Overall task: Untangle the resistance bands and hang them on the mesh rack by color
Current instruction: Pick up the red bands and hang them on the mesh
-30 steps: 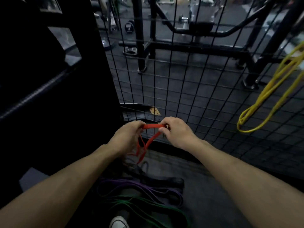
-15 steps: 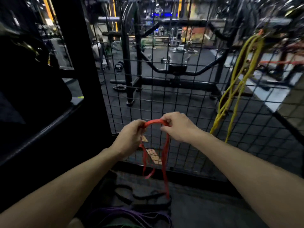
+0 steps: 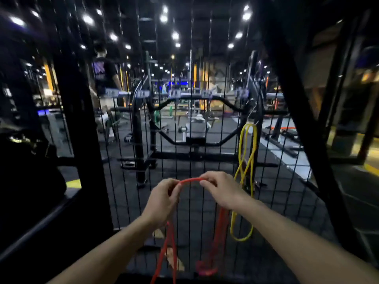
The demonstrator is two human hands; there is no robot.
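Both hands hold up a red band [image 3: 189, 179] in front of the mesh rack [image 3: 190, 130]. The left hand [image 3: 162, 199] pinches one end of its top arc, the right hand [image 3: 221, 191] pinches the other, and the rest of the loop hangs below the wrists. Just right of the right hand, a yellow band [image 3: 247, 160] hangs on the mesh. Beyond stand gym frames [image 3: 141, 128] and a person [image 3: 104, 76].
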